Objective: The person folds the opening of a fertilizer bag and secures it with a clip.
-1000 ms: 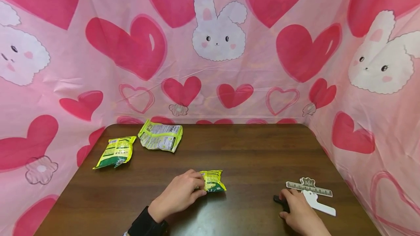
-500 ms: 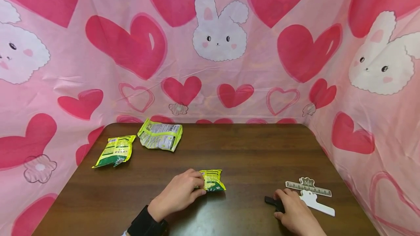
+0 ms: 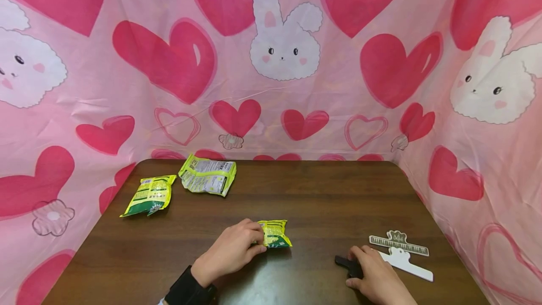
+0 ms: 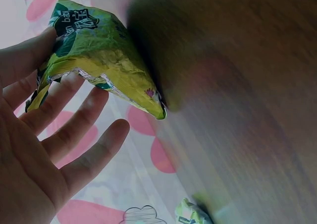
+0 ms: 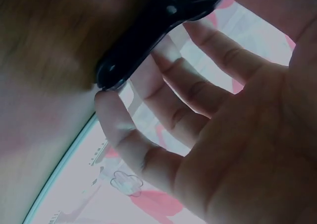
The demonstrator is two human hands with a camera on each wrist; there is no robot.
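Note:
My left hand (image 3: 230,251) pinches the left end of a small yellow-and-green snack bag (image 3: 275,233) at the middle of the table. In the left wrist view, the thumb lies on one side of the crumpled bag (image 4: 99,50) and fingertips on the other; the little finger stays apart from it. To the right, my right hand (image 3: 377,274) holds a black clip (image 3: 349,266) by its handle end, low over the wood. The right wrist view shows the clip's long bar (image 5: 131,53) with fingertips along it. Behind that hand lies a white clip (image 3: 408,266), partly covered by the fingers.
Beyond the white clip lies a clip with a piano-key pattern (image 3: 399,243). Two larger bags lie at the back left: a yellow-and-green one (image 3: 151,194) and a lime-and-grey one (image 3: 208,174). A pink heart-and-rabbit cloth (image 3: 288,93) surrounds the brown table (image 3: 313,189).
My right hand has slid left with the black clip, away from the other clips, uncovering more of the white one. The left hand and the small snack bag stay where they were.

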